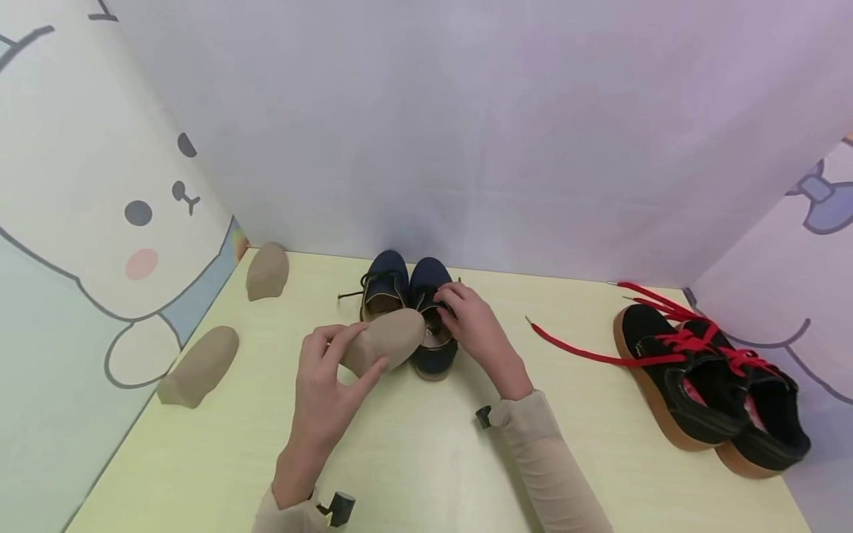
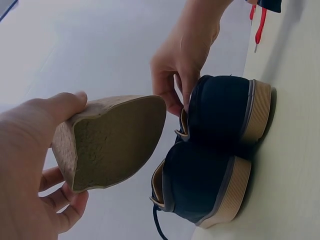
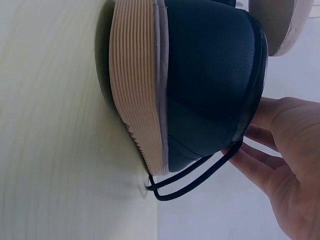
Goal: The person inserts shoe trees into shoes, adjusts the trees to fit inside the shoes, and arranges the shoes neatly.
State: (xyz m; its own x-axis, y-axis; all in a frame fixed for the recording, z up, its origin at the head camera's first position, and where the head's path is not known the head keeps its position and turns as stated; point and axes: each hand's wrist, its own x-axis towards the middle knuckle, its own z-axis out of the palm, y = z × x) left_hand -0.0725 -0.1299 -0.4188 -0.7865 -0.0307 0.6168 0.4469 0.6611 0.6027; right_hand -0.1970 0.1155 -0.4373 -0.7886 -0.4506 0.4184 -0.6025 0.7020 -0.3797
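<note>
Far left on the desk, two beige forms. Next, pinching a third beige form in the left hand, raised near the left navy shoe. Then pinching the right navy shoe at its opening with the right hand. Far right, black shoes.

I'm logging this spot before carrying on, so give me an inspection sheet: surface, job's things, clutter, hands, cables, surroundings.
Surface: pale yellow tabletop.
Job's things: left navy shoe and right navy shoe, side by side; held beige form, off the table; far beige form and near beige form, at left.
Clutter: black shoes at right, with red laces.
Left hand: grips the held beige form.
Right hand: fingers curled at the right navy shoe's opening.
Cables: nothing seen.
Surroundings: pale backdrop, cartoon-printed side panel at left.
</note>
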